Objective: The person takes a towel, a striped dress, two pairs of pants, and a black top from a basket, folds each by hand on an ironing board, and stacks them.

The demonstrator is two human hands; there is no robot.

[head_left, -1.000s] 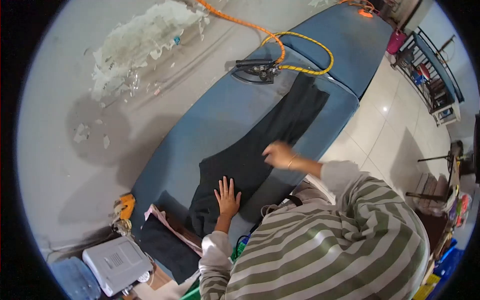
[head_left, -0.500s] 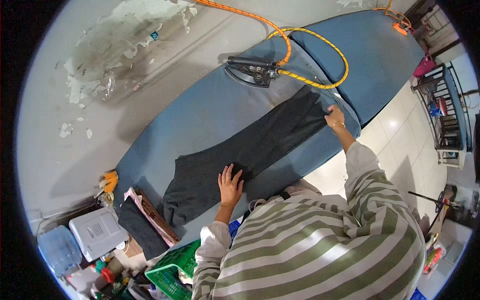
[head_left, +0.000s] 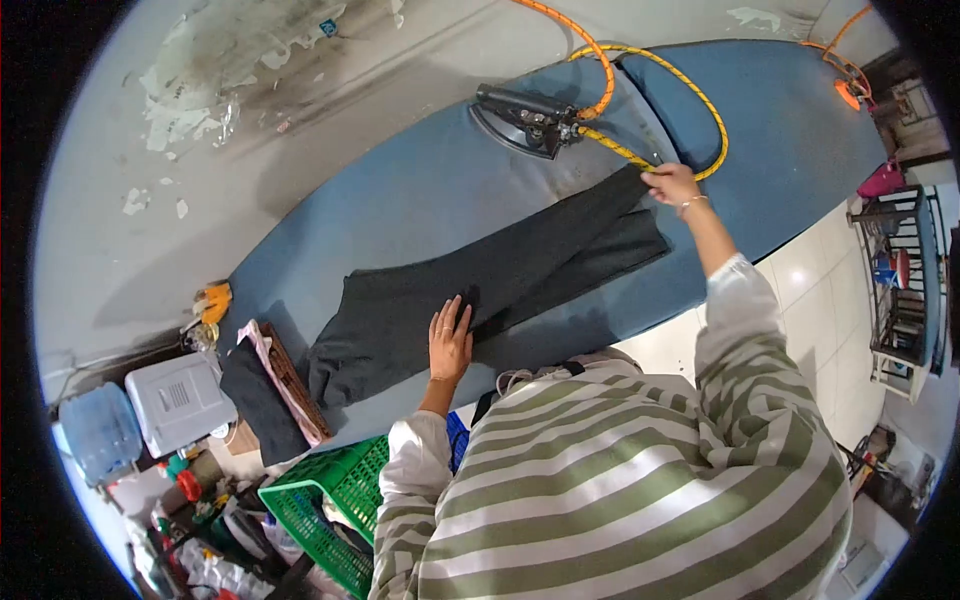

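Dark trousers (head_left: 500, 255) lie lengthwise on a blue padded board (head_left: 400, 215), their two legs spread slightly apart at the right end. My left hand (head_left: 450, 342) rests flat on the waist half of the trousers, fingers apart. At the far leg's end, my right hand (head_left: 672, 184) has its fingers closed on the hem. An iron (head_left: 525, 120) sits on the board beyond the trousers, with an orange hose (head_left: 606, 75) and a yellow cord (head_left: 700, 95) joined to it. The cord loops close to my right hand.
Folded cloths (head_left: 265, 400) lie at the board's left end. A green basket (head_left: 330, 490) stands below it, near my left arm. To the left are a grey-white box (head_left: 180, 402) and a water bottle (head_left: 100, 432). A rack (head_left: 905, 280) stands at the right.
My right hand has moved from the nearer leg's end to the far leg's hem. The legs now lie smoother and more separated. My left hand still rests on the trousers.
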